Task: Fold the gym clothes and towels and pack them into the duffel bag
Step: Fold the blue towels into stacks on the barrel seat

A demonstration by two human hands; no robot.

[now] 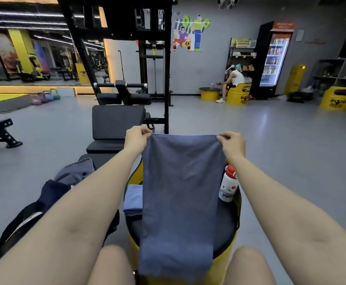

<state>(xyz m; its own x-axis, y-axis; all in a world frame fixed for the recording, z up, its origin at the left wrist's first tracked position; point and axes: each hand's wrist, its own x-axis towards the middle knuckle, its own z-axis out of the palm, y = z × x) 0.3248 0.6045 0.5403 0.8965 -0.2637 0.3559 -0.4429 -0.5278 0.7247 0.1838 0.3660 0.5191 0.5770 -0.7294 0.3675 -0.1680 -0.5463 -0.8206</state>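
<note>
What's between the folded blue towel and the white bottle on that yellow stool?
In the head view, the hanging blue towel drapes between the folded towel and the bottle.

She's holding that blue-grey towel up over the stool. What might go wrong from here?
Two risks, both guesses. The white cartoon-printed water bottle with a red cap stands close beside the hanging blue-grey towel; a swing could tip it off the black-topped yellow drum stool. Also, the left hand and right hand only pinch the top corners, so one could slip free.
</note>
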